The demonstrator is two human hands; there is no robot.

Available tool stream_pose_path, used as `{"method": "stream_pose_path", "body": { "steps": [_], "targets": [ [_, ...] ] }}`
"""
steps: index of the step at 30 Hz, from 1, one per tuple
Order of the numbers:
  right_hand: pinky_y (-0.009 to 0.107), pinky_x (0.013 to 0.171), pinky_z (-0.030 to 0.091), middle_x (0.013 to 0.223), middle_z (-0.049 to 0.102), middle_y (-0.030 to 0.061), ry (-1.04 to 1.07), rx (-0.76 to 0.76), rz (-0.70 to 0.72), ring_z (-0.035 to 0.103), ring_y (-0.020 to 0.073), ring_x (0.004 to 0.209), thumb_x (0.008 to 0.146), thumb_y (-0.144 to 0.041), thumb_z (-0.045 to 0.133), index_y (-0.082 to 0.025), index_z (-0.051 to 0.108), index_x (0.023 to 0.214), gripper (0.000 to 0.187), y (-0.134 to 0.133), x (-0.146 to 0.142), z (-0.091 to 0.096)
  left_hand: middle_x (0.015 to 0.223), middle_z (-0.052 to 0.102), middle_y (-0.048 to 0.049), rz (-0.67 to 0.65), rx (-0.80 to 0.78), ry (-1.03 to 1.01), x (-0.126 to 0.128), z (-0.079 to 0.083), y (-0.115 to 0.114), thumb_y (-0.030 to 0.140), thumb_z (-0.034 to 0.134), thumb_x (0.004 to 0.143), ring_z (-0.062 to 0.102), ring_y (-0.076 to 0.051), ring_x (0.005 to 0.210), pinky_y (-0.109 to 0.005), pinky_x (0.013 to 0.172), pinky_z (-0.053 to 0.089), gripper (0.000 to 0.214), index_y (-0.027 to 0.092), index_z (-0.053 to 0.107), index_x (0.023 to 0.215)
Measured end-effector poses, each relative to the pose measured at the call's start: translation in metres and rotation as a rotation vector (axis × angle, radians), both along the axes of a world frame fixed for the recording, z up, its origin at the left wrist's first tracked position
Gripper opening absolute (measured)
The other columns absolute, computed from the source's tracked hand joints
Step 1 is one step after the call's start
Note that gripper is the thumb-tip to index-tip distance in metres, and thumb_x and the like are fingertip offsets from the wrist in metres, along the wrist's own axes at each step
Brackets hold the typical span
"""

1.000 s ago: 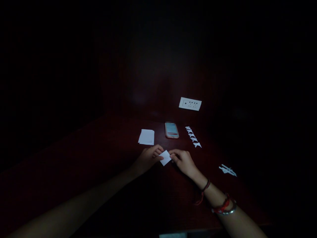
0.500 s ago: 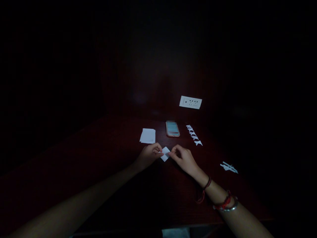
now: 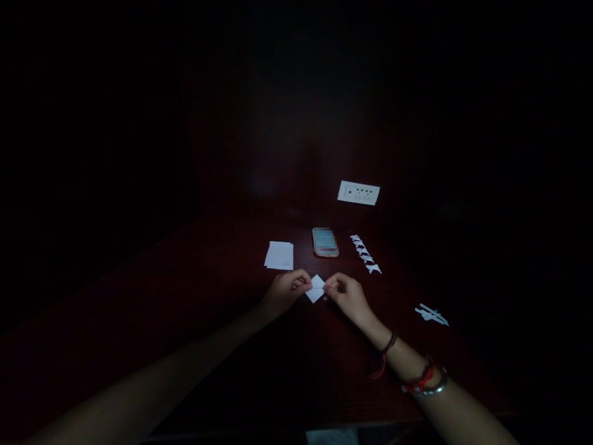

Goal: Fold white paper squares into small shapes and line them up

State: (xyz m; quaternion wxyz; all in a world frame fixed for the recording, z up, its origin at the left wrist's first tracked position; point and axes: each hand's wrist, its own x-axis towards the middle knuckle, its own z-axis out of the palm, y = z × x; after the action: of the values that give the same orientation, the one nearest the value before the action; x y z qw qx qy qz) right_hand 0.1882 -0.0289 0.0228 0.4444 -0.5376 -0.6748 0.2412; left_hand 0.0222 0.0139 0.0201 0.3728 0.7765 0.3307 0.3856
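Between my two hands is a small white piece of folded paper [image 3: 317, 295], turned so that it looks like a diamond with a crease across its middle. The left corner is pinched between the thumb and fingers of my left hand [image 3: 290, 290]. At the opposite corner, my right hand [image 3: 347, 298] grips the paper with thumb and forefinger. Just beyond my left hand lies a stack of white paper sheets [image 3: 279, 254]. Several folded white paper shapes [image 3: 365, 254] form a slanting row past my right hand.
A phone [image 3: 325, 242] with a blurred screen lies behind the paper on the dark red table [image 3: 222, 266]. White paper strips [image 3: 432, 314] are heaped at the right. A socket panel [image 3: 358, 193] sits on the back wall. Surroundings are very dark.
Both hands and the paper have shifted slightly right in view, along with the whole scene. The crease across the paper now shows more plainly between my fingers.
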Motion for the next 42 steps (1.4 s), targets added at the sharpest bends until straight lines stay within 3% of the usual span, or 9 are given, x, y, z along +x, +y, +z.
{"method": "stream_pose_path", "body": {
  "steps": [5, 8, 11, 18, 24, 30, 37, 42],
  "targets": [
    [0.02, 0.049, 0.041, 0.056, 0.06, 0.001, 0.076, -0.027, 0.015, 0.056, 0.0112, 0.051, 0.07, -0.022, 0.05, -0.014, 0.055, 0.073, 0.01, 0.003, 0.001, -0.003, 0.069, 0.054, 0.0021, 0.032, 0.025, -0.037, 0.002, -0.005, 0.004, 0.018, 0.05, 0.07, 0.052, -0.01, 0.06, -0.019, 0.053, 0.04, 0.015, 0.016, 0.046, 0.084],
    [0.022, 0.057, 0.044, 0.067, 0.063, 0.0024, 0.046, 0.015, 0.043, 0.057, 0.0124, 0.059, 0.07, -0.024, 0.052, -0.014, 0.059, 0.082, 0.018, 0.003, 0.0, -0.001, 0.069, 0.055, 0.0022, 0.031, 0.035, -0.039, 0.002, -0.006, 0.003, 0.018, 0.05, 0.07, 0.052, -0.01, 0.059, -0.019, 0.054, 0.04, 0.019, 0.017, 0.046, 0.088],
    [0.022, 0.061, 0.042, 0.077, 0.064, 0.0032, -0.047, 0.085, 0.05, 0.057, 0.0131, 0.066, 0.072, -0.028, 0.051, -0.016, 0.062, 0.083, 0.02, 0.002, -0.001, 0.003, 0.069, 0.056, 0.0025, 0.027, 0.064, -0.014, 0.002, -0.001, -0.002, 0.018, 0.051, 0.07, 0.054, -0.011, 0.063, -0.02, 0.057, 0.04, 0.015, 0.018, 0.047, 0.084],
    [0.02, 0.058, 0.037, 0.067, 0.061, 0.0017, -0.272, 0.196, 0.012, 0.052, 0.0117, 0.061, 0.078, -0.023, 0.043, -0.016, 0.06, 0.073, 0.019, -0.004, -0.005, 0.012, 0.064, 0.055, 0.0036, 0.033, 0.069, 0.067, 0.003, 0.009, -0.009, 0.018, 0.049, 0.069, 0.053, -0.01, 0.059, -0.019, 0.054, 0.039, 0.005, 0.017, 0.049, 0.073],
    [0.021, 0.062, 0.037, 0.07, 0.059, 0.0023, -0.349, 0.25, 0.078, 0.052, 0.0119, 0.065, 0.082, -0.021, 0.038, -0.016, 0.057, 0.077, 0.02, -0.005, -0.005, 0.015, 0.06, 0.052, 0.004, -0.001, 0.048, 0.086, 0.002, 0.01, -0.009, 0.018, 0.047, 0.07, 0.05, -0.009, 0.055, -0.017, 0.049, 0.037, 0.004, 0.015, 0.048, 0.071],
    [0.024, 0.069, 0.037, 0.074, 0.056, 0.003, -0.405, 0.376, 0.11, 0.049, 0.0137, 0.072, 0.079, -0.023, 0.045, -0.017, 0.055, 0.078, 0.012, -0.005, -0.004, 0.016, 0.062, 0.05, 0.0042, -0.025, 0.095, 0.109, 0.0, 0.013, -0.012, 0.018, 0.047, 0.071, 0.048, -0.009, 0.056, -0.018, 0.052, 0.036, 0.003, 0.016, 0.048, 0.069],
    [0.023, 0.063, 0.036, 0.067, 0.052, 0.002, -0.393, 0.322, 0.058, 0.048, 0.013, 0.067, 0.08, -0.017, 0.041, -0.016, 0.052, 0.07, 0.015, -0.004, -0.007, 0.015, 0.065, 0.052, 0.003, -0.01, 0.232, 0.188, 0.001, 0.01, -0.011, 0.024, 0.043, 0.077, 0.05, -0.011, 0.062, -0.02, 0.058, 0.036, 0.011, 0.017, 0.05, 0.072],
    [0.023, 0.066, 0.036, 0.072, 0.055, 0.0022, -0.38, 0.306, 0.111, 0.049, 0.0128, 0.07, 0.08, -0.021, 0.043, -0.017, 0.054, 0.075, 0.012, -0.004, -0.006, 0.015, 0.067, 0.051, 0.002, 0.032, 0.311, 0.21, 0.0, 0.011, -0.011, 0.021, 0.043, 0.077, 0.048, -0.013, 0.068, -0.022, 0.064, 0.035, 0.013, 0.017, 0.049, 0.066]
  ]
}}
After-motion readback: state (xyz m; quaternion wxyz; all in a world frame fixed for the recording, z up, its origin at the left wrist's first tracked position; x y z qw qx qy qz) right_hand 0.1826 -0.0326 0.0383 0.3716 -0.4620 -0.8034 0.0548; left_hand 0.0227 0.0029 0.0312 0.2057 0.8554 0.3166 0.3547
